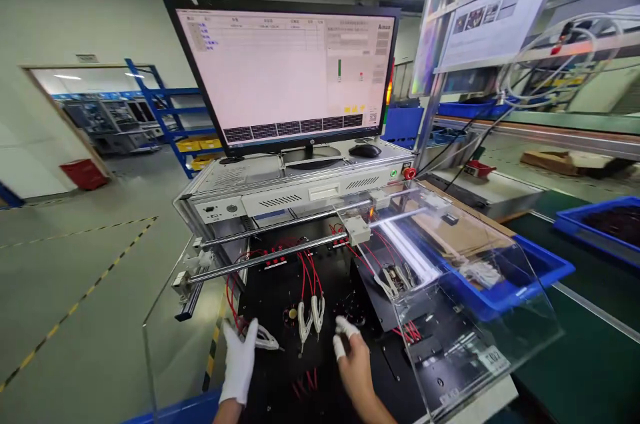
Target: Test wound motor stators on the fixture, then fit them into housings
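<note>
My left hand, in a white glove, is at the front left of the black work panel. Its thumb and fingers are spread, right beside a white clip on red leads. My right hand, with white covers on the fingertips, is above the panel with thumb and finger apart. Just beyond its fingertips is a small dark part with thin wires, its kind unclear. Between the hands two more white clips hang on red wires, near a round gold-coloured piece.
A hinged clear cover is on the right, beside a blue tray. Metal rails cross above the panel. Behind are a machine housing with a red button, a monitor and a mouse.
</note>
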The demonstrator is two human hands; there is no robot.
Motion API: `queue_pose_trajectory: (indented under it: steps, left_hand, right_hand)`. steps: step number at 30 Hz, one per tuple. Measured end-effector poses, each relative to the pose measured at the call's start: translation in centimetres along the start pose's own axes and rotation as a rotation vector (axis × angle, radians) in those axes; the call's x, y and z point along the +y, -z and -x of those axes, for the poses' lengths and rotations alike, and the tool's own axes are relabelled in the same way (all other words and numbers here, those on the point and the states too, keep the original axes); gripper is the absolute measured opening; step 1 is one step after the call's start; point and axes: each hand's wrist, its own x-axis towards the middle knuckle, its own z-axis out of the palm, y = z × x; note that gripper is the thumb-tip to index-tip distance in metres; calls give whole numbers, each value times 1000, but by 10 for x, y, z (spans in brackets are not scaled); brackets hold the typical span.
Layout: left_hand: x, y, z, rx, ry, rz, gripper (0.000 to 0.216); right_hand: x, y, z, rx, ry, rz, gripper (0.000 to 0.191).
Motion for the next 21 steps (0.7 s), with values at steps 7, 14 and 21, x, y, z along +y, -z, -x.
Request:
queue_pose_trajectory:
  steps: [7, 14, 21]
  left_hand:
    - [27, -25, -1, 9, -327, -82, 59]
    - [-18, 21, 25, 11, -467, -570, 65]
    - [-90, 2, 95, -121, -792, -407, 48]
  right_hand:
    - [25, -18, -67, -347, -241, 741, 41]
    - [24, -13, -57, -394, -420, 756, 37]
    - [1, 0, -46, -206, -375, 627, 35]
